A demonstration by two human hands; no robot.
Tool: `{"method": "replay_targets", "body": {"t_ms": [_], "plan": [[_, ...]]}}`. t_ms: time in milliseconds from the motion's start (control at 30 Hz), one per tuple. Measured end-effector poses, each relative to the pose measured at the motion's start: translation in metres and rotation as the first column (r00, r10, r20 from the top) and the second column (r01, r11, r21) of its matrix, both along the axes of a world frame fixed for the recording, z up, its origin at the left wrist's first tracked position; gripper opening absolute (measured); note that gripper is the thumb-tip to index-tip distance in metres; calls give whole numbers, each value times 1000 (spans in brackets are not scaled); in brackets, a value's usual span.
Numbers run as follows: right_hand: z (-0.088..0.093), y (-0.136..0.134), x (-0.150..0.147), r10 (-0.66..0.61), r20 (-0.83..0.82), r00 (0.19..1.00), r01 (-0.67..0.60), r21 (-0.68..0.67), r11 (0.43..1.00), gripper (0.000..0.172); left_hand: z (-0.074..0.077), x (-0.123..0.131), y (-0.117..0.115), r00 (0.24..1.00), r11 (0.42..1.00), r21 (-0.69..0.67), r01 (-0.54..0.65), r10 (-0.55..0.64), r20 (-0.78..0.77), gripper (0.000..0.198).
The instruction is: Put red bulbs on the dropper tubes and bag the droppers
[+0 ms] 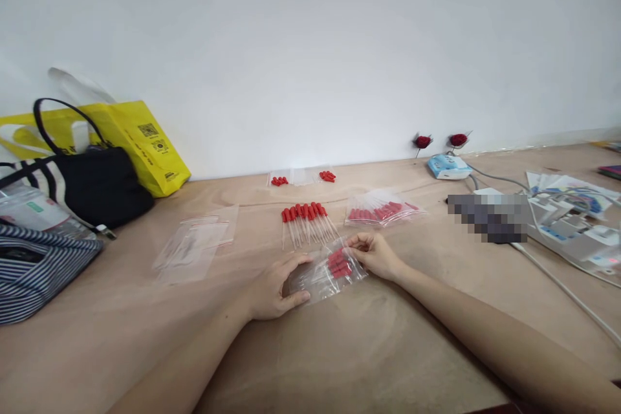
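A clear zip bag holding several red-bulbed droppers lies between my hands. My right hand pinches its upper right edge near the red bulbs. At the other end, the thumb and fingers of my left hand curve around the bag, touching its opposite sides. Just beyond is a fanned row of loose droppers with red bulbs and thin pale stems. To their right rest filled zip bags, overlapping, with red bulbs showing through. Flat clear zip bags are spread out on the left.
Against the wall, another clear bag has two clusters of red bulbs. A yellow bag, a black handbag and a striped pouch crowd the left. Rightward are a blue tissue pack, a power strip and cables.
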State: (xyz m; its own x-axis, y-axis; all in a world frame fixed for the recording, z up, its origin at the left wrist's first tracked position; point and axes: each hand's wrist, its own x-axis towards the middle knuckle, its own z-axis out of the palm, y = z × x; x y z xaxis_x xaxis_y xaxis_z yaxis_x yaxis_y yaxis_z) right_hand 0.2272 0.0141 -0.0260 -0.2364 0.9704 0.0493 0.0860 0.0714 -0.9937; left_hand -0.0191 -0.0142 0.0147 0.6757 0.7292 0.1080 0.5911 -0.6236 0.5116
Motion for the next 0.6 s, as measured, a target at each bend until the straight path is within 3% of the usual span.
{"method": "replay_targets", "body": {"t_ms": [167, 267, 367, 500, 600], "plan": [[7, 9, 5, 138, 181, 974, -149, 47, 988, 28, 0, -1, 0, 1000, 1000, -19, 2, -2, -14, 50], [18, 26, 12, -37, 405, 914, -15, 125, 992, 20, 0, -1, 0, 1000, 1000, -11, 11, -11, -6, 49], [28, 53, 8, -233, 483, 844, 136, 228, 964, 9, 0, 0, 1, 999, 999, -6, 40, -40, 6, 44], [28, 84, -16, -304, 564, 768, 192, 250, 949, 10, 1, 1, 1, 998, 998, -19, 53, -52, 25, 42], [25, 97, -31, -287, 603, 745, 158, 259, 953, 13, 1, 0, 1, 997, 998, -19, 63, -62, 41, 42]]}}
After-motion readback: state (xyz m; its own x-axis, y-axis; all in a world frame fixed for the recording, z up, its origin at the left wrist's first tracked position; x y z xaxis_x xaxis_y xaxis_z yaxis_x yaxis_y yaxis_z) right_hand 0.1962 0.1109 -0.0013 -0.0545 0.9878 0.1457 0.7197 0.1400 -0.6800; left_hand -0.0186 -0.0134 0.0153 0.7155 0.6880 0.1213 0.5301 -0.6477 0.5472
